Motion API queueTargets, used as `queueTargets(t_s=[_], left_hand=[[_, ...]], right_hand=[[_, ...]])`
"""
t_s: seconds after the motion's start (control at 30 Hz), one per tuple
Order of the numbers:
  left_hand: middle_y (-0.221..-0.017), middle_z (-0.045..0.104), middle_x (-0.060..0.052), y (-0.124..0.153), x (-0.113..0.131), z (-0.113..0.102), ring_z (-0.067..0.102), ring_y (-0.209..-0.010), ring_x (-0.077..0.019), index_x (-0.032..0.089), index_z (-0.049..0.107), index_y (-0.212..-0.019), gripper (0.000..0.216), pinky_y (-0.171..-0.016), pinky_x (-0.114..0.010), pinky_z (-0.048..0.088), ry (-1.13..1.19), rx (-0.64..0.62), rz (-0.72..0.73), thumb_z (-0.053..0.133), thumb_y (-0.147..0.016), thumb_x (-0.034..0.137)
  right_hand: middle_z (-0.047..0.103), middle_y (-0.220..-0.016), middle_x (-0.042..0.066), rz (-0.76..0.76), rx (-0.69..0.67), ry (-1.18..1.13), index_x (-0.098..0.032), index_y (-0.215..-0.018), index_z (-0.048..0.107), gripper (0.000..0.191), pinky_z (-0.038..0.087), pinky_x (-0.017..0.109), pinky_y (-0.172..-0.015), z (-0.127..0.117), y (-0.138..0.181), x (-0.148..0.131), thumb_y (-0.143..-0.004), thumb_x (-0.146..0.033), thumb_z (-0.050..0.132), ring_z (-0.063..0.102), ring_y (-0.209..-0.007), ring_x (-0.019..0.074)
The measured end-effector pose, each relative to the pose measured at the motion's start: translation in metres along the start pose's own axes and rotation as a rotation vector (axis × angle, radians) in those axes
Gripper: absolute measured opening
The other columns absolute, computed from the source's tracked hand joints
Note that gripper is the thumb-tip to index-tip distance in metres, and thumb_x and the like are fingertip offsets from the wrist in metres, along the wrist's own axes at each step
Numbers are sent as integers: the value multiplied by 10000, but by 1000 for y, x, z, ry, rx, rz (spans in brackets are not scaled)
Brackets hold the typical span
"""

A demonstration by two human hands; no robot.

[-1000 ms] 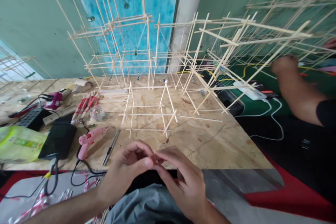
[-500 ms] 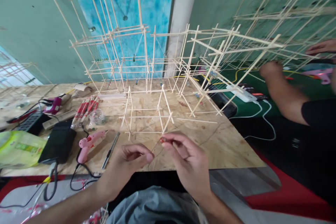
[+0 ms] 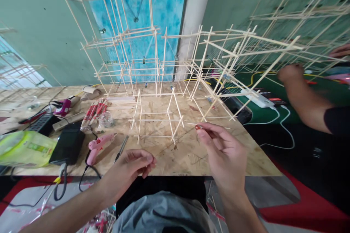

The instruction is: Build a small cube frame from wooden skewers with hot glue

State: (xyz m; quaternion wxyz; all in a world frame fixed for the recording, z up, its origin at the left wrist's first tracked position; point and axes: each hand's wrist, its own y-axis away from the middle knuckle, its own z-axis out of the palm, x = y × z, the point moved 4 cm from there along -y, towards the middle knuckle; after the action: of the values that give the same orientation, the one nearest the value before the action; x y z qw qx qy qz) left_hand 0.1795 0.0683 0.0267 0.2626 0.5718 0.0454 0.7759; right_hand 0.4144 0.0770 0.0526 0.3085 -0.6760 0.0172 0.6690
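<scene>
Right hand (image 3: pixel 225 156) has drawn away from the left and risen over the counter (image 3: pixel 182 160), so the hands now stand well apart, with bare board between them. Its thumb and forefinger pinch a small red bit (image 3: pixel 198 127), too small to show its shape or long axis, while the other fingers curl loosely below. The pinched fingertips point left, toward the lower right corner of a small skewer frame (image 3: pixel 157 119), and sit just beside a loose skewer (image 3: pixel 212 126) lying on the board. The frame stands on the counter, its long axis running left to right.

Left hand (image 3: pixel 128 165) rests half open near the counter's front edge, fingers loosely bent and holding nothing visible. Nearest it lie a steel utility knife (image 3: pixel 121 146) and a pink hot glue gun (image 3: pixel 95 146).

The front edge runs straight across below the hands, and the right edge slants back toward a green mat (image 3: pixel 259 114). Room ahead narrows where taller skewer frames (image 3: pixel 273 40) rise behind the small one. Past the right edge, a co-worker's forearm (image 3: pixel 306 96) reaches in near a white power strip (image 3: pixel 257 98), apart from the person's own hands.
</scene>
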Motion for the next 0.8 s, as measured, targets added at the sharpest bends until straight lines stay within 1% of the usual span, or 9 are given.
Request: queueTargets(t_s=[0.17,0.3,0.4,0.47,0.57,0.63,0.7,0.77,0.8], left_hand=[[-700,654,-21,1,-3,-3,503,-643,-103,169,777,-705,327,-616,-238,374,-31,-16,27,883,-745,476],[-677,640,-13,0,-7,-11,502,-646,-104,165,762,-688,367,-628,-235,375,-110,45,65,869,-753,509],[-658,627,-7,0,-7,-17,505,-659,-112,167,747,-684,375,-646,-236,386,-214,94,122,822,-802,515],[-649,616,-4,1,-4,-20,509,-658,-117,171,738,-690,367,-649,-238,398,-345,115,168,774,-851,498],[-698,640,-9,7,12,-22,553,-681,-133,190,737,-757,291,-639,-237,424,-576,169,333,701,-921,428],[-790,676,-16,14,30,-18,604,-767,-149,210,734,-828,190,-696,-237,464,-686,204,532,675,-946,347],[-880,696,-19,21,47,-10,636,-873,-158,228,723,-881,117,-786,-240,490,-747,202,704,653,-962,278],[-937,707,-21,24,58,3,649,-927,-160,238,712,-921,107,-830,-243,499,-773,157,774,627,-982,260],[-950,712,-21,23,62,10,655,-928,-158,240,709,-942,110,-823,-240,504,-776,127,765,615,-993,266]], right_hand=[[822,-926,34,23,13,8,-252,-943,799,123,647,281,-802,-2,3,2,-835,-307,819,794,-867,197],[821,-925,48,35,27,24,-239,-934,796,143,650,305,-807,-3,4,3,-828,-331,820,795,-867,213],[819,-910,55,44,25,33,-231,-928,791,151,654,324,-801,-4,5,3,-831,-344,812,794,-856,223],[818,-907,53,41,16,33,-233,-927,786,137,653,324,-800,-4,7,4,-838,-336,804,793,-853,222],[816,-906,42,29,-35,20,-246,-932,782,102,643,300,-784,0,12,3,-853,-310,790,787,-844,206],[812,-898,31,25,-110,10,-258,-932,783,73,630,277,-756,6,17,2,-866,-288,779,776,-817,189],[806,-882,22,22,-222,-8,-265,-925,784,52,612,260,-726,16,22,-1,-874,-266,775,761,-791,175],[799,-859,14,12,-336,-47,-268,-914,784,42,591,256,-709,28,28,-6,-876,-251,778,745,-772,168],[796,-852,10,5,-376,-73,-269,-913,783,43,580,257,-710,34,31,-8,-878,-245,779,738,-769,165]])
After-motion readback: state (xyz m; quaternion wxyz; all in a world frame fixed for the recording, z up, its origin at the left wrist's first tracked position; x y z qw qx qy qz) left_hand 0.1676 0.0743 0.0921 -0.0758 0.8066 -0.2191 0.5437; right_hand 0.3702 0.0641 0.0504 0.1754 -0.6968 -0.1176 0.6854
